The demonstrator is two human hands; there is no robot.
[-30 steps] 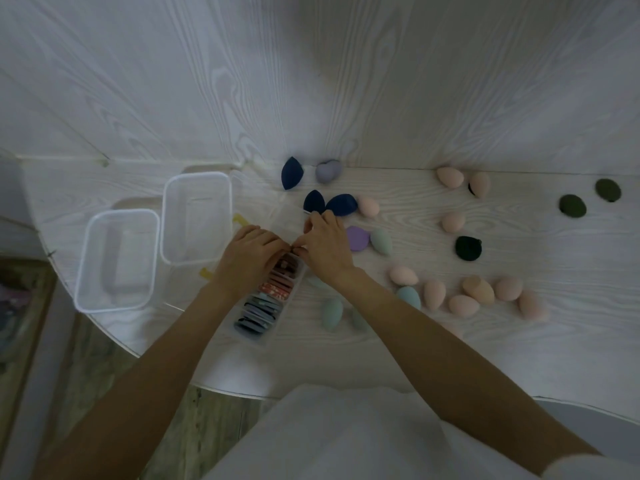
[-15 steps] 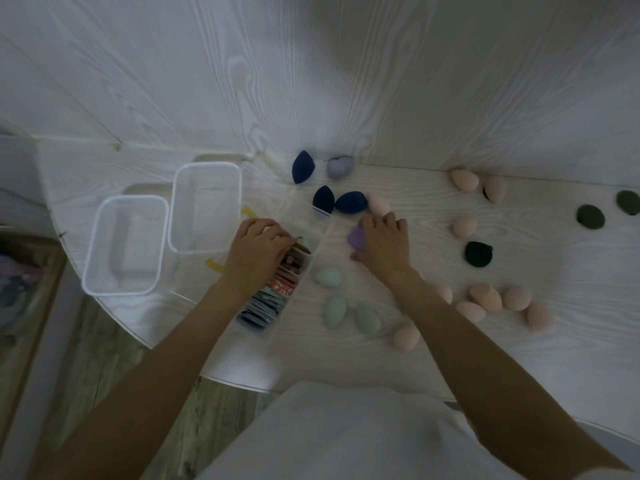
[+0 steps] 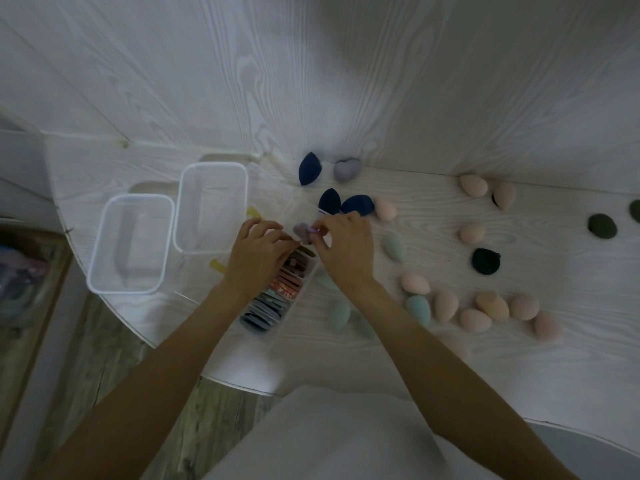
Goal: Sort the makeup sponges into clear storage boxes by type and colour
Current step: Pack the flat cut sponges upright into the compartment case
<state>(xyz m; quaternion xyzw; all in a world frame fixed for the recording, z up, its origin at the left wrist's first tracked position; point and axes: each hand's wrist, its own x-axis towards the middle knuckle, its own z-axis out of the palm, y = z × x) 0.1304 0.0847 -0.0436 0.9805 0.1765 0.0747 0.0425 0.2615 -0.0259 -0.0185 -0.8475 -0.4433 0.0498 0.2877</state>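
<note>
My right hand pinches a purple sponge over the far end of a narrow clear box packed with flat sponges in blue, grey and red. My left hand rests on that box's far end, fingers on the flat sponges, right beside the purple sponge. Two clear boxes stand to the left with nothing in them. Egg-shaped sponges lie loose on the white table: navy ones, a lilac one, mint ones, several peach ones and dark green ones.
The white wood-grain wall rises close behind the table. The table's curved front edge runs near my body, with wooden floor below left. Yellow strips lie by the nearer box.
My right hand reached right to the purple sponge, picked it up and carried it back left to the narrow box. My left hand stayed on the box.
</note>
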